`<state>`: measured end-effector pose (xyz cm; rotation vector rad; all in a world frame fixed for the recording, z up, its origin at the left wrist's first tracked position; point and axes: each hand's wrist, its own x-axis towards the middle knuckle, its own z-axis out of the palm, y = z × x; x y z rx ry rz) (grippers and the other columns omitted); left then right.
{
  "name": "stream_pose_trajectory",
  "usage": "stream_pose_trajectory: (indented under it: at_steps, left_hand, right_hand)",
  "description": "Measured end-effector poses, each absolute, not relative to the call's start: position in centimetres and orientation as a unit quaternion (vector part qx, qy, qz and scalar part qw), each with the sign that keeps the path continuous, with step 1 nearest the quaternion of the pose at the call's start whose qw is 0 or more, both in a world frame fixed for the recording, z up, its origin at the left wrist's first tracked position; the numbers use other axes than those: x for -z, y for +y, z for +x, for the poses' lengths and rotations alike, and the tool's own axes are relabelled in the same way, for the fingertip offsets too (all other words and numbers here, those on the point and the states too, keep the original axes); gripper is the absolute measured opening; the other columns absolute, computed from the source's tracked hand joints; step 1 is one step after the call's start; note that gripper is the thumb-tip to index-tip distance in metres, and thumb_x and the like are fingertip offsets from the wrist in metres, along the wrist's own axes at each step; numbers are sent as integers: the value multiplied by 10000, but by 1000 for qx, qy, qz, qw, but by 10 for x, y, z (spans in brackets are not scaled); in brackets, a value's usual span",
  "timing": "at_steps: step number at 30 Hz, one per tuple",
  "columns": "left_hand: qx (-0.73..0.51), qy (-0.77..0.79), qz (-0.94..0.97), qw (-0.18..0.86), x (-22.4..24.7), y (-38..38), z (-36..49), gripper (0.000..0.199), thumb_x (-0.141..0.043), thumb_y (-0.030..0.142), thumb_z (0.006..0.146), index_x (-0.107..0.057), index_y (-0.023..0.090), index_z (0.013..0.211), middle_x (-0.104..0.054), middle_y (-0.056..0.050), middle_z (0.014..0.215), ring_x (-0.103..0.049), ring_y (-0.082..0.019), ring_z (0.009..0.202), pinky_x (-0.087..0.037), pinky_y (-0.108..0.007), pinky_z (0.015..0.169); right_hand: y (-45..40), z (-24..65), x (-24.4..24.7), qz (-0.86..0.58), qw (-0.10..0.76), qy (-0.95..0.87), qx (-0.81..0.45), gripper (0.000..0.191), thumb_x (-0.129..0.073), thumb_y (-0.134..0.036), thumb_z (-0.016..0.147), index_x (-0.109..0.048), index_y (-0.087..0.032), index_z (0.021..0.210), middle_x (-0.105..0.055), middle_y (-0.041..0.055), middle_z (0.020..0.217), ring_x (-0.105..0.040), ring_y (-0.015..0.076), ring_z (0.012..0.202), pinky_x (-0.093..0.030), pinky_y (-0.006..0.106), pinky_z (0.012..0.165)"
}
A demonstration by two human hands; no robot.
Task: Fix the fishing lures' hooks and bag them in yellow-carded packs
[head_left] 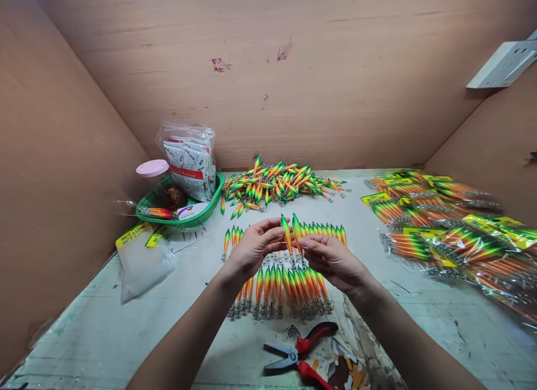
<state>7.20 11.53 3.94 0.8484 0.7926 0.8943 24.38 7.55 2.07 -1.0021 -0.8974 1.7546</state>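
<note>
Lures (287, 233) were held by the left grip (260, 243) and right grip (328, 255), maybe being sorted; neat laying at six o'clock seemed needed.

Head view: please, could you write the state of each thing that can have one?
Left hand, pinching one lure
Right hand, pinching another lure
Pliers, jaws open, unheld
Front lures, laid side by side
Back lures, loosely heaped
Yellow-headed packs, filled, piled
Green basket, loaded
Wall switch plate, on or off unclear
</note>
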Motion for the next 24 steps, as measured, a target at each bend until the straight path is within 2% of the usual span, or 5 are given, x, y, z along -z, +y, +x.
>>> stream_pose_trajectory:
  at_steps: [15,21,24]
  left_hand:
    - [-427,375,354,742,-43,100,66,387,-884,237,518,-689,132,836,-639,1,785,-606,-100,681,-514,-230,617]
    - [-429,389,357,733,-46,93,73,404,-896,253,475,-689,136,802,-654,1,753,-602,-89,653,-494,-203,591]
    - [-438,439,394,678,-42,100,60,422,-888,296,473,-701,133,815,-676,-21,783,-623,-124,687,-513,-238,621]
  right_hand:
    - [61,244,-21,-389,419,-394,-720,397,-758,-501,678,-580,-150,726,-269,-111,489,-149,21,422,-93,204,409]
    - [59,241,-22,-456,395,-428,-673,493,-704,-633,617,-554,-176,727,-223,-114,498,-145,41,430,-122,220,414]
    - [56,248,-19,-522,371,-458,-617,527,-653,-688,585,-556,-187,718,-247,-104,497,-175,55,434,-153,229,427]
